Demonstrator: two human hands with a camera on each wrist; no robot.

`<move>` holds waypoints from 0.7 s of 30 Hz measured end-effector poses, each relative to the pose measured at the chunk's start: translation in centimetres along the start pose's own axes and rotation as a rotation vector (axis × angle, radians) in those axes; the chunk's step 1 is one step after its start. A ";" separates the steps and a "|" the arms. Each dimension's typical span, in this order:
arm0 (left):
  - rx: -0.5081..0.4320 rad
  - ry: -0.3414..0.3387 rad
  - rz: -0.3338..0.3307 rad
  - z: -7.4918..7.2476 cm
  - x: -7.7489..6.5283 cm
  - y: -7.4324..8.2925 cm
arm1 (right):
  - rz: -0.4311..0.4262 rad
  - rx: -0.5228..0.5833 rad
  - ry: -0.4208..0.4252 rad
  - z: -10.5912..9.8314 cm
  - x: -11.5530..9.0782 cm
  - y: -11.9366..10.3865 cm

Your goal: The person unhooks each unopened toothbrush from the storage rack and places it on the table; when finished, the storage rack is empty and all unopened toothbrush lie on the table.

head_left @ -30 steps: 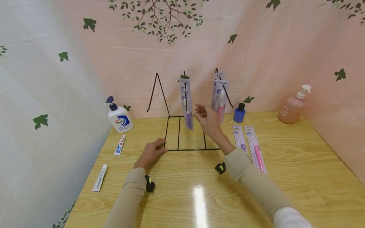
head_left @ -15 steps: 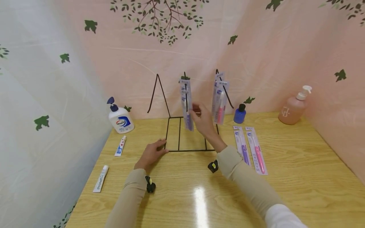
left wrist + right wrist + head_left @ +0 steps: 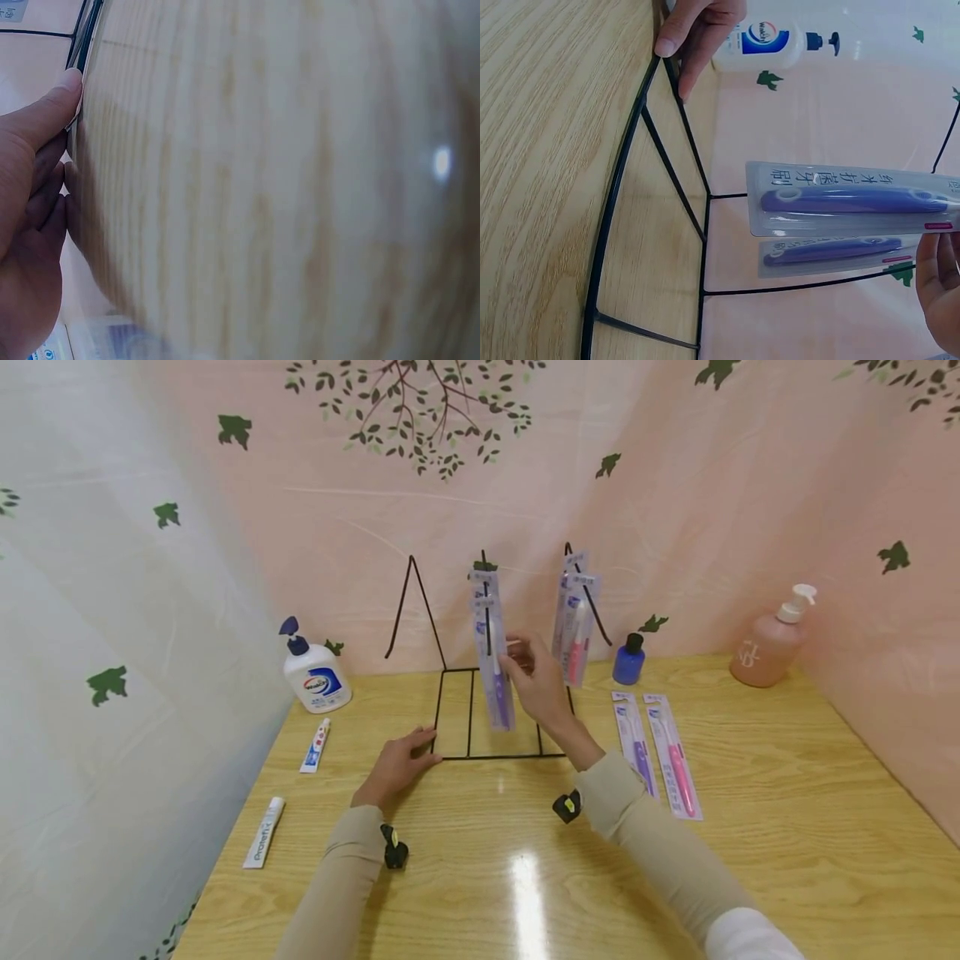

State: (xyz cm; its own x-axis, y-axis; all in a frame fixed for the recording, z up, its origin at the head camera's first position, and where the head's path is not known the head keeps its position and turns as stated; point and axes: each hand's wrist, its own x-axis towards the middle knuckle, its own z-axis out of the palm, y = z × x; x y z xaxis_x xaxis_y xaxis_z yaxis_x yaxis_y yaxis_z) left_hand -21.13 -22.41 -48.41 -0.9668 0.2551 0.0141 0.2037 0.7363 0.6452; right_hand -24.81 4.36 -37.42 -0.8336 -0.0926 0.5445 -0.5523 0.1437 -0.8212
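Note:
A black wire display rack (image 3: 502, 757) stands on the wooden table, with toothbrush packs hanging on its middle and right hooks. My right hand (image 3: 542, 685) pinches the edge of the front purple toothbrush (image 3: 847, 201), which is in a clear blister pack on the middle hook. Behind it hangs a second purple toothbrush (image 3: 832, 253). Pink toothbrushes (image 3: 576, 647) hang on the right hook, just past my right hand. My left hand (image 3: 397, 764) holds the rack's front left corner, with the thumb on the wire in the left wrist view.
Two packed toothbrushes, one purple (image 3: 636, 747) and one pink (image 3: 675, 760), lie right of the rack. Behind them stand a blue bottle (image 3: 628, 662) and a pink pump bottle (image 3: 768, 647). At left are a white pump bottle (image 3: 318, 681) and two toothpaste tubes (image 3: 315, 746).
My right hand has moved left to the middle hook and taken hold of the front purple toothbrush, whose lower end has come forward. My left hand stays at the rack's corner.

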 end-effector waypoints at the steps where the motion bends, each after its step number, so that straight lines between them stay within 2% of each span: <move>1: 0.002 0.000 -0.001 0.0 0.0 0.0 | 0.000 -0.001 -0.006 -0.1 -0.1 -0.5; 7: -0.002 -0.001 -0.002 0.0 0.1 -0.1 | 0.018 -0.016 -0.041 -0.9 -1.0 -3.6; 21: 0.032 0.012 0.011 0.2 0.2 -0.3 | 0.052 -0.001 -0.094 -1.7 -1.9 -4.6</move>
State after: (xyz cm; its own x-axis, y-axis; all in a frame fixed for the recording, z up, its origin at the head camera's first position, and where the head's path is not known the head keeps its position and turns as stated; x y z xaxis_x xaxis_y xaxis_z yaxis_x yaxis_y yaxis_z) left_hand -21.33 -22.45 -48.76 -0.9662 0.2560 0.0309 0.2194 0.7531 0.6203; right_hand -20.67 5.59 -34.33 -0.8575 -0.1768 0.4831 -0.5087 0.1516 -0.8475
